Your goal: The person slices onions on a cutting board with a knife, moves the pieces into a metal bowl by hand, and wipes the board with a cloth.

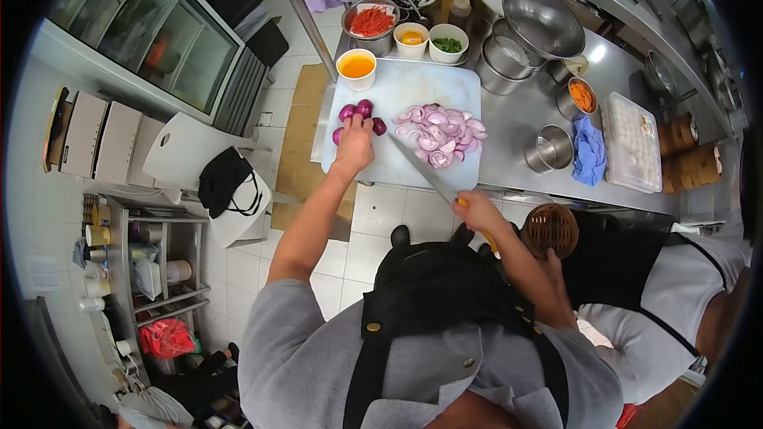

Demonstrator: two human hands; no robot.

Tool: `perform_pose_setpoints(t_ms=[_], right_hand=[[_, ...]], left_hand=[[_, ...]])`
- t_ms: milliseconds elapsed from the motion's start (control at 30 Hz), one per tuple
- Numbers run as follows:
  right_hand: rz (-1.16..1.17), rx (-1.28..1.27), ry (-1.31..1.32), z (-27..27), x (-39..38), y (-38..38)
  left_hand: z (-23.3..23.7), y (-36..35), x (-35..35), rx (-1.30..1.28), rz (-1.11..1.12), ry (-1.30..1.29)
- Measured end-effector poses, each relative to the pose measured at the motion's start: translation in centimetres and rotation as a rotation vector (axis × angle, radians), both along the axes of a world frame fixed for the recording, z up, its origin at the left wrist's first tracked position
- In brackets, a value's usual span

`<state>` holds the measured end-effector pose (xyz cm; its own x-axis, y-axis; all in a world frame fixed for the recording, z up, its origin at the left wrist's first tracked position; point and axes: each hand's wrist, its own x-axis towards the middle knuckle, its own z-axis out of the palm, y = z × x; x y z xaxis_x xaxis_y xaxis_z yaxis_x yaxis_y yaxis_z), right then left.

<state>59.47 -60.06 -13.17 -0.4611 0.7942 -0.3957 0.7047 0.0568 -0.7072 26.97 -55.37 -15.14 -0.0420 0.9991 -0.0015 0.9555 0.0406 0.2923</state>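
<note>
My right hand [477, 211] is closed round the yellow handle of a knife [421, 168], whose blade points up and left over the white cutting board [358, 168]. My left hand [354, 143] rests on the board's left part, its fingers touching the purple onions [365, 108]; whether they grip one is unclear. A dark onion piece [379, 126] lies beside its fingertips, near the blade. Right of the blade spreads a pile of sliced onion [442, 133]. A white cup of orange liquid [356, 67] stands at the board's top left corner.
Behind the board are a pot of shredded carrot [372, 24], a cup of chopped greens [448, 43] and metal bowls [509, 52]. To the right are an empty pot [548, 149], a blue cloth [589, 151] and an egg tray [633, 143]. A co-worker [683, 294] holds a brown basket [550, 230].
</note>
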Motion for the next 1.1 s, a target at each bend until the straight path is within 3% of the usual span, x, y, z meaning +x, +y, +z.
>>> perform_pose_setpoints(t_ms=[100, 167, 200, 267, 333, 400, 567, 667, 733, 767, 833, 933, 1100], right_hand=[[-0.166, -0.121, -0.01, 0.5, -0.6, 1.2], [-0.044, 0.194, -0.045, -0.4, 0.1, 1.3], [-0.041, 0.197, -0.045, 0.3, 0.5, 0.6], [-0.003, -0.021, 0.075, 2.2, 1.6, -1.8], [-0.029, -0.105, 0.022, 2.3, 2.4, -2.7], [-0.063, -0.188, -0.03, 1.9, 2.9, -2.8], [-0.168, -0.042, 0.039, -0.5, 2.1, -1.1], [-0.107, 0.181, 0.021, -2.7, 1.5, 0.1], [-0.072, 0.259, -0.002, -2.1, 0.9, 0.2], [-0.04, 0.34, -0.029, -1.7, 0.6, 0.0], [-0.004, 0.339, -0.043, -0.6, 0.3, -1.0], [0.021, 0.303, -0.117, -0.6, -1.0, -2.4], [0.052, 0.3, -0.21, 1.1, -2.5, -3.5]], left_hand=[[-0.4, 0.2, -1.1, 0.214, 0.006, -0.068], [-0.2, 0.4, -1.5, 0.235, 0.013, -0.138], [0.1, 0.6, -1.8, 0.254, 0.017, -0.207], [0.4, 1.5, -2.1, 0.243, -0.023, -0.202], [1.4, 1.7, -1.7, 0.223, -0.062, -0.201], [2.2, 2.2, -0.7, 0.18, -0.256, 0.145], [0.9, 4.2, 0.5, 0.004, -0.433, 0.301], [0.2, 2.3, 2.4, -0.036, -0.551, 0.207], [-1.3, -0.1, 4.6, 0.066, -0.63, -0.07], [-1.7, -1.4, 5.3, 0.06, -0.626, -0.072], [-1.0, -3.1, 6.5, 0.32, -0.389, -0.465], [-2.6, -3.8, 7.2, 0.344, -0.181, -0.571], [-2.7, -3.1, 7.1, 0.188, -0.213, -0.542]])
